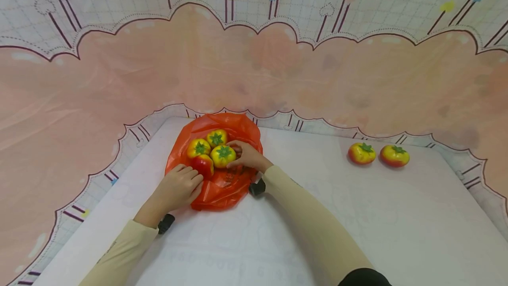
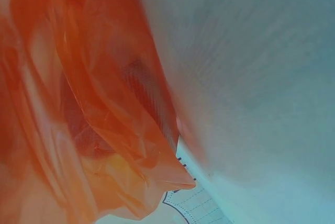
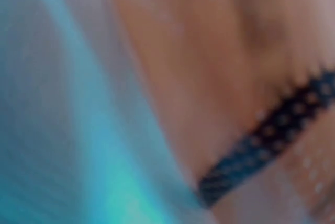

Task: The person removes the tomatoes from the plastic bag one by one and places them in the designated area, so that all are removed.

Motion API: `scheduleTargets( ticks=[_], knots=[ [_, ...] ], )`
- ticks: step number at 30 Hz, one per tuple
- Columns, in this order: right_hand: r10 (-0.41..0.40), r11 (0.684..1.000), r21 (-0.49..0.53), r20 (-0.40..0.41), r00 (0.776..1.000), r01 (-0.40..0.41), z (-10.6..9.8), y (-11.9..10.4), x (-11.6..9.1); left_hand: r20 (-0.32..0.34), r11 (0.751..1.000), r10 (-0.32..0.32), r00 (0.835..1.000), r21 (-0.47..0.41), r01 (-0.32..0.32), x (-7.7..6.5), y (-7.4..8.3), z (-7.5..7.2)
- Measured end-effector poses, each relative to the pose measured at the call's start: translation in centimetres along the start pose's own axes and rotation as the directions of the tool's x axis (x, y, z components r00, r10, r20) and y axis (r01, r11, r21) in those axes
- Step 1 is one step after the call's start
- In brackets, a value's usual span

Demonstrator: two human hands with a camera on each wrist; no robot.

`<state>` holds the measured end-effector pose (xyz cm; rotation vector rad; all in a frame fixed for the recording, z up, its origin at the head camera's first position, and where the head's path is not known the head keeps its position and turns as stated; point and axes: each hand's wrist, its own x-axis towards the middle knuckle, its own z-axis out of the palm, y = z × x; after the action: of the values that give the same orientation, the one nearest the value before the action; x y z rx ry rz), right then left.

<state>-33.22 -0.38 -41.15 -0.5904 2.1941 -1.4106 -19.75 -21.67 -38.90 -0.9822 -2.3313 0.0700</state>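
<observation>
An orange-red plastic bag (image 1: 222, 197) lies spread on the white table with several toy-like persimmons on it. My right hand (image 1: 250, 156) curves its thumb and fingers about the right side of a yellow persimmon (image 1: 223, 156) with a green leafy top. Beside that one are two more yellow persimmons, one at the back (image 1: 217, 137) and one on the left (image 1: 198, 148), plus a redder persimmon (image 1: 203, 166) in front. My left hand (image 1: 178, 186) has curled fingers at the bag's front-left edge, close to the red persimmon. Bag film (image 2: 104, 103) fills much of the left wrist view.
Two more persimmons, one (image 1: 361, 153) left of the other (image 1: 394, 156), sit side by side at the table's back right. Behind the table (image 1: 317, 197) hangs a patterned peach and white cloth (image 1: 278, 74). The right wrist view is blurred, showing a dark perforated strap (image 3: 267, 135).
</observation>
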Motion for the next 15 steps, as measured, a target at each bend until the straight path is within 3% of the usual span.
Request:
scheduleTargets(
  ticks=[6, 15],
  knots=[
    [0.018, 1.0, 0.021, -0.007, 1.0, -0.018, -0.1, 0.33, 0.27, 0.004, 1.0, -0.002, 1.0, -0.003, 0.002, 0.08, -0.06, 0.02],
    [-0.021, 1.0, 0.012, -0.021, 1.0, 0.022, -0.33, 0.68, 0.23, 0.021, 1.0, -0.018, 1.0, -0.011, 0.018, 0.29, 0.14, -0.11]
  ],
)
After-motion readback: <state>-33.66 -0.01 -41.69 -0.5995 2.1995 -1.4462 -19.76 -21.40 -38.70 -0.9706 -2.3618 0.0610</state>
